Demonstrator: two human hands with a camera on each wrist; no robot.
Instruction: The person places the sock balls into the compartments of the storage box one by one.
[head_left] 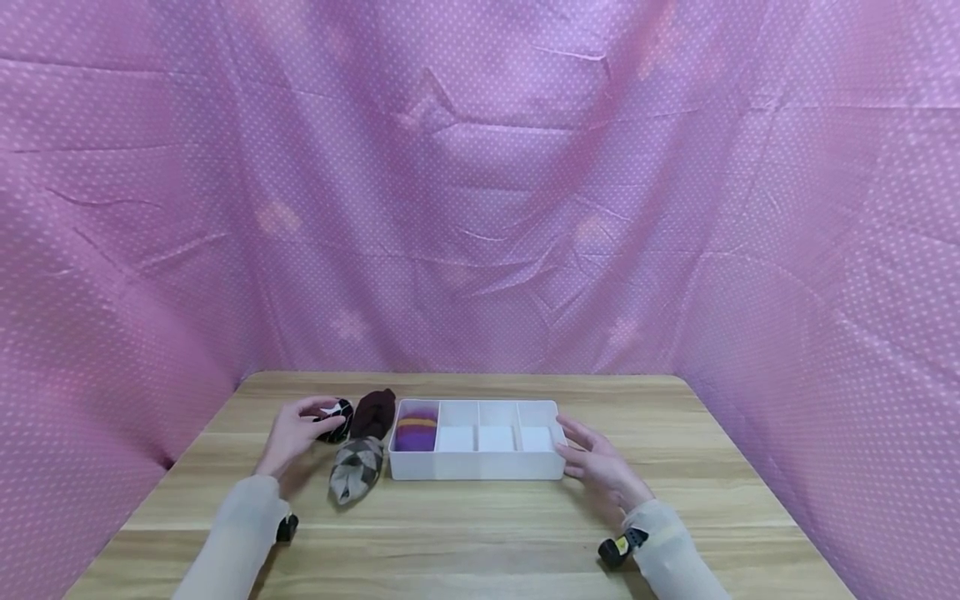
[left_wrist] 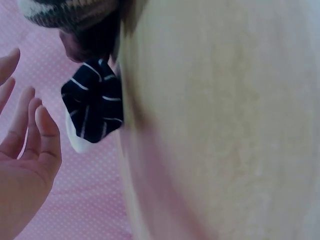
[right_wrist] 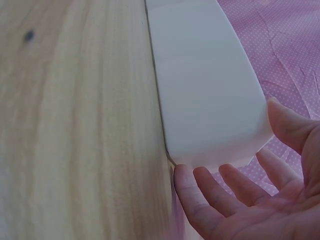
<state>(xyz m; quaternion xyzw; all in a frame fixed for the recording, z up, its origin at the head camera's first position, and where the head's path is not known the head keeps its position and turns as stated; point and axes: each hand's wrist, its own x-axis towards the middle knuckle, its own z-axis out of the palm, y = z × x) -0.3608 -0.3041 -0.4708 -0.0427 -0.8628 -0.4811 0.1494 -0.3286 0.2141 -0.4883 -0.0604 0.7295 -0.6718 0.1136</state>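
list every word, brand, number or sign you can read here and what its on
None can be read in any view.
Small yellow patch on the black wrist camera at the right: too small to tell whether it bears print.
White rectangular tray with four compartments: no lettering on the sides that show.
Black fabric bundle with white lines: pattern only, no readable words.

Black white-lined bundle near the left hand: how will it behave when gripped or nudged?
Probably soft and squashable: the black bundle looks like folded fabric. Likely light, being small and cloth-like. Its roundish shape might roll slightly if nudged.
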